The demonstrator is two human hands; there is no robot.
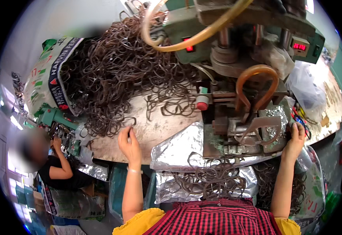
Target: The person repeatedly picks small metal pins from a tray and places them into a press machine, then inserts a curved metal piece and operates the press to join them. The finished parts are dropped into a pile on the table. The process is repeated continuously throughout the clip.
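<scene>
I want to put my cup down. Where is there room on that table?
One bare patch: the brown tabletop between the left hand, the big pile of brown rings and the silver foil. It is crowded elsewhere: rings cover the left, the green machine fills the middle, and the right hand sits beside it by clutter.

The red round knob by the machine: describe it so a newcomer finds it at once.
Start at the green machine at the top centre. Below its front, at the left end of a horizontal bar, sits the red knob, just right of the tangled brown loops. It is the only solid red round piece there.
</scene>
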